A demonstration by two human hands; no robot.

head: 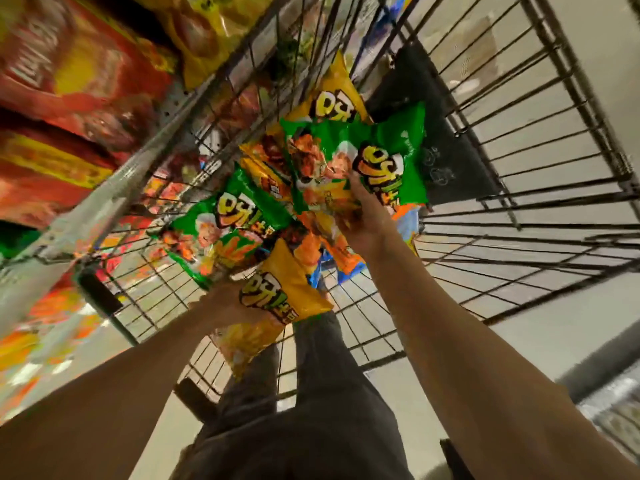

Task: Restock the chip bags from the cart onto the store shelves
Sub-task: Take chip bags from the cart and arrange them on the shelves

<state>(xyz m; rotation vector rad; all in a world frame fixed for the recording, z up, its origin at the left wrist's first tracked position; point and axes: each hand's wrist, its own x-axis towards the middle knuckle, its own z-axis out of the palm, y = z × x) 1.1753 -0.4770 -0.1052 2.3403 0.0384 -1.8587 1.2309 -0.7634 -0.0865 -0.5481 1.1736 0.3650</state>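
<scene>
Several green and yellow chip bags lie piled in the black wire cart [519, 174]. My right hand [363, 220] reaches into the pile and grips a green chip bag [374, 150] near its lower edge. Lower down, my left hand [225, 303] is closed on a yellow chip bag [280, 292] at the cart's near end. Another green bag [221, 223] and a yellow bag [332, 98] lie among them.
Store shelves with red and yellow snack bags [69, 98] run along the left, edged by a grey shelf rail [114, 188]. A dark fabric piece [433, 133] lies in the cart. My dark trousers [311, 410] and pale floor show below.
</scene>
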